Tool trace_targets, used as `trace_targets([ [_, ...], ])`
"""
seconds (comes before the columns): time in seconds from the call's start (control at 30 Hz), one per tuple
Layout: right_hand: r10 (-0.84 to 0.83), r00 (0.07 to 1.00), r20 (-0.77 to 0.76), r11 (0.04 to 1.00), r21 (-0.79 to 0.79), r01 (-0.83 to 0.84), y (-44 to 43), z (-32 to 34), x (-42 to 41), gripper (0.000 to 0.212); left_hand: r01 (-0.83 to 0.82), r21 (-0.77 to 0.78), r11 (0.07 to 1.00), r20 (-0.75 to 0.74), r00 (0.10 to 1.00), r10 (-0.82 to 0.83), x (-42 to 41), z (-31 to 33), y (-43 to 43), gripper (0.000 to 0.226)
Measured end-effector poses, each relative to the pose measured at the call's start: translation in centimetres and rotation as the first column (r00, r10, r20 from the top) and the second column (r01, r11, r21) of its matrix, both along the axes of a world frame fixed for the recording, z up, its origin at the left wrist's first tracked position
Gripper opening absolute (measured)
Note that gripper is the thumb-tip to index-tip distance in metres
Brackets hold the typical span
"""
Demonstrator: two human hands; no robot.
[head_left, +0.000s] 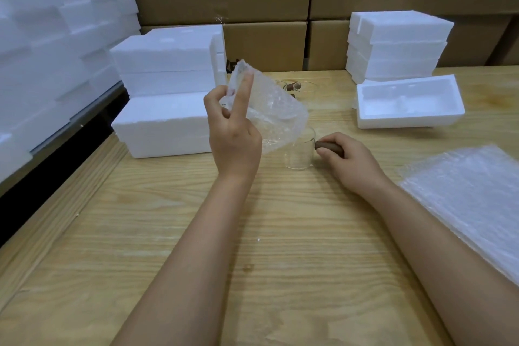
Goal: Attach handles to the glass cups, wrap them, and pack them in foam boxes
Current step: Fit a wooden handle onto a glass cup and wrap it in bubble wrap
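Glass cup (299, 156), handle (330, 146) in right hand (348, 160), sits partly behind bubble wrap (269, 115).

Bare left grip (234, 135), bare right grip (346, 159), bare forearms (196, 247).

clear glass cup (299, 153): upright on the table (196, 233), brown handle (330, 147) on its right side.
bubble wrap pouch (269, 115): raised, tilted, low edge over the cup's rim.
open foam box (407, 121): white, right rear.
closed foam boxes (165, 123): stacked, left.
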State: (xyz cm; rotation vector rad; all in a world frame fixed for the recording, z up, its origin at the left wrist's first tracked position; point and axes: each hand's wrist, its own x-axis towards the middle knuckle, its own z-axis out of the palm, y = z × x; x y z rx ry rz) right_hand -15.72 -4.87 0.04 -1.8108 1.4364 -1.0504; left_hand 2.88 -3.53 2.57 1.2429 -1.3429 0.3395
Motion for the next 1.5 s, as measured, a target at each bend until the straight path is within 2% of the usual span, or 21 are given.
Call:
trace_targets([
  [0.17,-0.095,0.991,0.091,0.995,0.005,0.095,0.4,0.8,-3.4,0.008,0.041,0.054,0.998,0.031,0.999,-0.043,-0.2,-0.6,0.1,0.078],
  [0.3,-0.116,0.933,0.340,0.992,-0.016,0.129,0.7,1.7,-5.8,0.015,0.103,0.110,0.989,0.063,0.992,-0.111,-0.4,-1.2,0.2,0.078],
  [0.43,0.069,0.797,0.601,0.998,-0.051,-0.048,1.2,2.8,-6.2,0.017,0.133,0.150,0.980,0.092,0.985,-0.147,-1.1,-1.3,0.1,0.079],
  [0.53,0.220,0.703,0.676,0.970,-0.076,-0.231,1.8,3.6,-5.0,0.014,0.149,0.132,0.980,0.136,0.977,-0.166,-1.4,-1.5,-0.1,0.081],
  [0.6,0.319,0.687,0.653,0.931,-0.078,-0.358,2.3,3.9,-3.6,0.017,0.132,0.163,0.978,0.209,0.964,-0.165,-1.8,-1.9,-0.3,0.076],
  [0.63,0.359,0.702,0.615,0.911,-0.067,-0.408,2.7,4.0,-2.9,0.020,0.132,0.194,0.972,0.230,0.957,-0.176,-1.7,-2.2,-0.7,0.063],
  [0.67,0.390,0.723,0.570,0.895,-0.050,-0.444,2.9,4.0,-2.2,0.021,0.154,0.260,0.953,0.148,0.969,-0.197,-1.8,-2.2,-1.2,0.045],
  [0.7,0.408,0.741,0.533,0.886,-0.034,-0.463,3.2,3.9,-1.6,0.021,0.159,0.307,0.939,0.075,0.979,-0.190,-1.9,-2.0,-1.5,0.041],
  [0.73,0.414,0.752,0.514,0.882,-0.021,-0.471,3.4,3.6,-1.0,0.019,0.218,0.325,0.920,-0.033,0.975,-0.219,-2.0,-2.0,-1.5,0.052],
  [0.77,0.403,0.757,0.514,0.884,-0.003,-0.468,3.5,3.3,-0.5,0.019,0.271,0.310,0.912,-0.072,0.963,-0.261,-2.0,-2.1,-1.4,0.059],
  [0.83,0.350,0.739,0.575,0.892,0.037,-0.451,3.4,2.6,0.1,0.021,0.272,0.221,0.937,0.015,0.959,-0.282,-1.8,-1.8,-1.1,0.051],
  [0.9,0.276,0.680,0.680,0.898,0.069,-0.434,3.1,2.1,0.0,0.022,0.366,0.196,0.910,0.049,0.923,-0.382,-1.7,-2.1,-0.5,0.061],
  [0.93,0.247,0.660,0.709,0.904,0.076,-0.420,2.8,1.9,-0.3,0.022,0.376,0.205,0.904,0.020,0.921,-0.388,-1.6,-2.0,-0.5,0.069],
  [0.97,0.225,0.655,0.721,0.913,0.079,-0.401,2.6,1.7,-0.6,0.024,0.416,0.222,0.882,-0.072,0.909,-0.411,-1.8,-2.0,-0.5,0.075],
  [1.03,0.194,0.660,0.726,0.932,0.074,-0.355,2.1,1.3,-1.2,0.028,0.513,0.225,0.828,-0.180,0.858,-0.482,-1.9,-1.6,-0.4,0.079],
  [1.1,0.172,0.670,0.722,0.953,0.051,-0.299,1.8,1.1,-1.7,0.028,0.554,0.270,0.788,-0.223,0.832,-0.508,-2.0,-1.9,-0.6,0.082],
  [1.2,0.171,0.718,0.675,0.978,-0.027,-0.207,1.6,1.1,-2.0,0.029,0.581,0.287,0.761,-0.314,0.808,-0.499,-2.0,-1.9,-0.6,0.081],
  [1.33,0.097,0.807,0.582,0.995,-0.087,-0.057,1.1,1.0,-2.5,0.015,0.627,0.206,0.752,-0.421,0.750,-0.510,-2.1,-1.4,-0.1,0.074],
  [1.43,0.073,0.903,0.423,0.991,-0.134,-0.018,1.3,1.1,-2.7,0.018,0.618,0.154,0.771,-0.483,0.727,-0.487,-2.4,-0.7,0.1,0.057],
  [1.5,0.042,0.970,0.241,0.981,-0.192,0.005,1.6,1.1,-2.3,0.018,0.594,0.108,0.797,-0.478,0.734,-0.482,-2.8,-0.5,0.2,0.040],
])
